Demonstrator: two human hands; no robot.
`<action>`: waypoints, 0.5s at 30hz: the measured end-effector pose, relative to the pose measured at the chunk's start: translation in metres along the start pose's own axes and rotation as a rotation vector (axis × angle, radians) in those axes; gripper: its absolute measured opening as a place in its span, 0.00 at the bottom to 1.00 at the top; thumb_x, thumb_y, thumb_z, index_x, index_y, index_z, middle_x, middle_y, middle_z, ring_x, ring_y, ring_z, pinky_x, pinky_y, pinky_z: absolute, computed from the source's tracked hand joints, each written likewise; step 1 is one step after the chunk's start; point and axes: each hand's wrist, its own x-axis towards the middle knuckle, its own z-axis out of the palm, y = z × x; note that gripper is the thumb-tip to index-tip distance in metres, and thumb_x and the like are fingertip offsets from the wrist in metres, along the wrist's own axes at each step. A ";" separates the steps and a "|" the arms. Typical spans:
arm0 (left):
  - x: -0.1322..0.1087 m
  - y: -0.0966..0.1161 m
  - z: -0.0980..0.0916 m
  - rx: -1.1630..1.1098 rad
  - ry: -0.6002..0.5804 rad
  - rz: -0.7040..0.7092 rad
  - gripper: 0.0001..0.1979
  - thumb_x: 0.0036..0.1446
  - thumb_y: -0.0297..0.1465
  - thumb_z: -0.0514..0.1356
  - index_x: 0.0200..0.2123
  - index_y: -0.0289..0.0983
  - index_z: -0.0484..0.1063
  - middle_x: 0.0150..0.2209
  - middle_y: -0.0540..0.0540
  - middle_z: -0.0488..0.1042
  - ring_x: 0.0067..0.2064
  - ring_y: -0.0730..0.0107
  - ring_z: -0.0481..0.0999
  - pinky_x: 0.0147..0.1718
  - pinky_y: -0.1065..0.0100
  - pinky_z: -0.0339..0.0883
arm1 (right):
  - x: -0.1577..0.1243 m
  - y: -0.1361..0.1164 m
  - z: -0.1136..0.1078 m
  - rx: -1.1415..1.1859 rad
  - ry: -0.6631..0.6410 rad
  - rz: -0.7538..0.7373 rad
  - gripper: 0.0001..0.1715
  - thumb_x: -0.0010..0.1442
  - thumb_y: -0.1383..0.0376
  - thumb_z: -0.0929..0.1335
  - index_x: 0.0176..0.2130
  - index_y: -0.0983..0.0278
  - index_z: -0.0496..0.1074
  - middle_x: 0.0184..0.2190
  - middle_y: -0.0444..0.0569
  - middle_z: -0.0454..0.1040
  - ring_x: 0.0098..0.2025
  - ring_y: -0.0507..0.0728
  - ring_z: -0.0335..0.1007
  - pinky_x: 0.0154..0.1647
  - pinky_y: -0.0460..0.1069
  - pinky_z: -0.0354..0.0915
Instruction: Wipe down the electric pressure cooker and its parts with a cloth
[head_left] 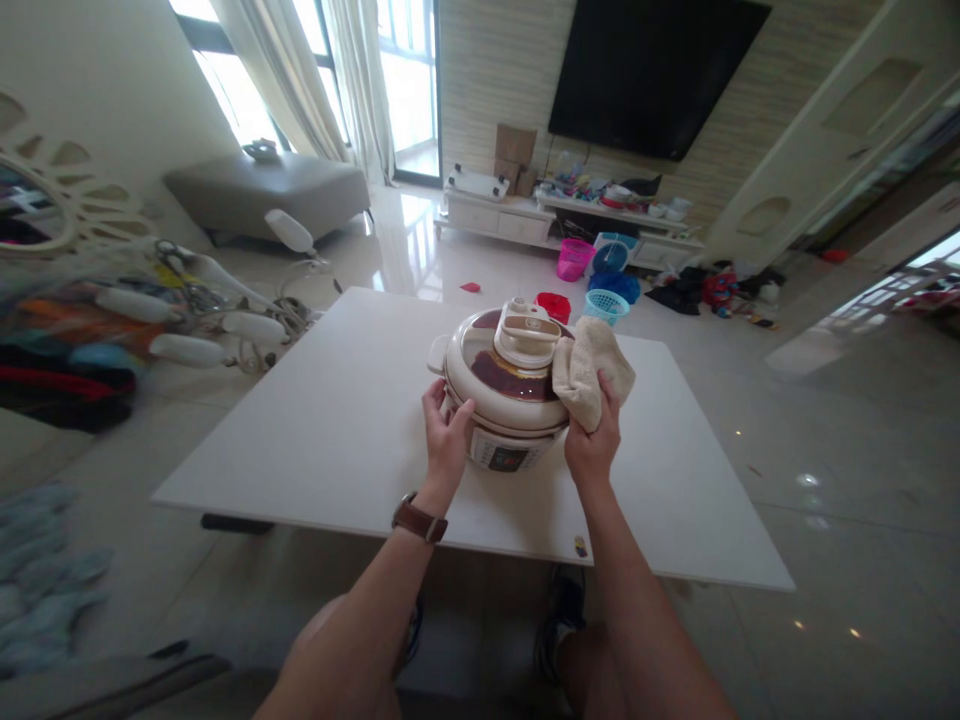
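Observation:
A cream electric pressure cooker [512, 433] with a brown-patterned lid stands upright on the white table [300, 430]. Its control panel faces me, and the lid with its big handle [530, 335] is on. My left hand [446, 430] grips the cooker's left side just below the lid rim, thumb toward the front and the other fingers partly hidden behind the side. In my right hand [595, 440] is a bunched beige cloth [592, 370], pressed against the right side of the lid. The cloth covers part of the lid's right edge.
A small sticker [580, 546] marks the table's near edge. Beyond the table are a red basin [553, 306], a light-blue basket [607, 306] and a pink basket [574, 260] on the floor. A chandelier-like lamp [225, 325] with white shades lies close to the table's left side.

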 end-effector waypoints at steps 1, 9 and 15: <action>0.002 0.000 0.002 0.004 -0.009 0.024 0.29 0.55 0.34 0.71 0.59 0.46 0.70 0.66 0.41 0.70 0.72 0.53 0.65 0.71 0.57 0.59 | 0.001 0.001 0.001 -0.006 0.008 -0.008 0.30 0.67 0.57 0.71 0.66 0.57 0.73 0.71 0.54 0.68 0.74 0.65 0.63 0.76 0.66 0.57; 0.009 -0.016 0.017 -0.030 0.012 0.109 0.32 0.57 0.36 0.71 0.64 0.49 0.70 0.71 0.44 0.65 0.76 0.56 0.60 0.73 0.58 0.57 | -0.023 -0.023 0.003 -0.228 -0.147 -0.281 0.35 0.64 0.62 0.68 0.68 0.54 0.72 0.73 0.50 0.66 0.81 0.72 0.43 0.77 0.75 0.50; 0.005 -0.016 0.015 -0.035 -0.013 0.123 0.33 0.58 0.38 0.71 0.65 0.48 0.69 0.73 0.43 0.64 0.76 0.55 0.61 0.72 0.59 0.58 | -0.003 -0.010 -0.005 -0.227 -0.171 -0.219 0.35 0.64 0.62 0.67 0.68 0.55 0.71 0.71 0.51 0.68 0.79 0.70 0.53 0.76 0.71 0.55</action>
